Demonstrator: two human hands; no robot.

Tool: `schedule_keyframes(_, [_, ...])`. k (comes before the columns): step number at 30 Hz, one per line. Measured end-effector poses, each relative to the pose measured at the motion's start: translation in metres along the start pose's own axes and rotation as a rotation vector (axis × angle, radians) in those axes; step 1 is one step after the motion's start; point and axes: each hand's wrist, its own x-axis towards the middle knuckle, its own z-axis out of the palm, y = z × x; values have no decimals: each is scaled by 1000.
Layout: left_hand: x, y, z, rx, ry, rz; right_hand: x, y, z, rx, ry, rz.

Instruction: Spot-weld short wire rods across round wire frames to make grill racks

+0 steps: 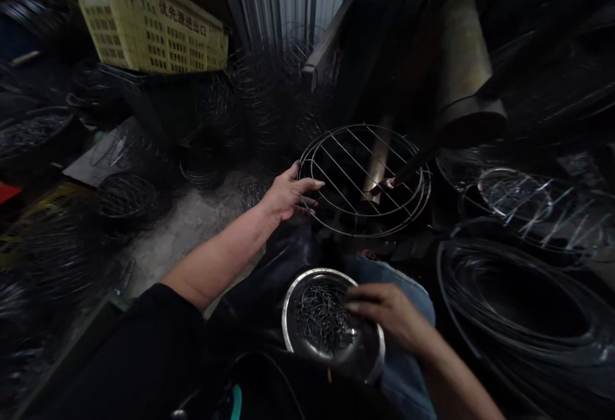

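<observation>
My left hand (288, 193) grips the left rim of a round wire rack (365, 180) with parallel cross wires, which lies flat under a dark welding arm (408, 167). A steel bowl (332, 325) full of small bent wire pieces (321, 315) rests on my lap. My right hand (384, 315) reaches into that bowl from the right, fingers curled and pinched over the pieces; what they hold is hidden.
Coils of dark wire (519, 308) pile up at the right. Stacks of finished wire racks (269, 96) fill the back, with more at the left (125, 194). A yellow plastic crate (144, 20) stands at upper left. Bare concrete floor (192, 228) shows between.
</observation>
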Motion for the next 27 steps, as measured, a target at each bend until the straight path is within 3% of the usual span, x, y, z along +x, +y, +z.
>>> schedule_keyframes(4, [0,3,2,25,-5,20,17,-33,-34,221,564,-176])
schedule_keyframes(7, [0,8,3,32,4,31,34,-52,-44,282,762,-239])
schedule_keyframes(14, [7,20,1,72,2,34,63,-46,-31,294,900,-392])
schedule_keyframes(20, [16,26,0,101,-11,-11,66,-45,-23,417,939,-446])
schedule_keyframes(27, [24,37,0,162,-36,-21,65,-46,-19,395,946,-489])
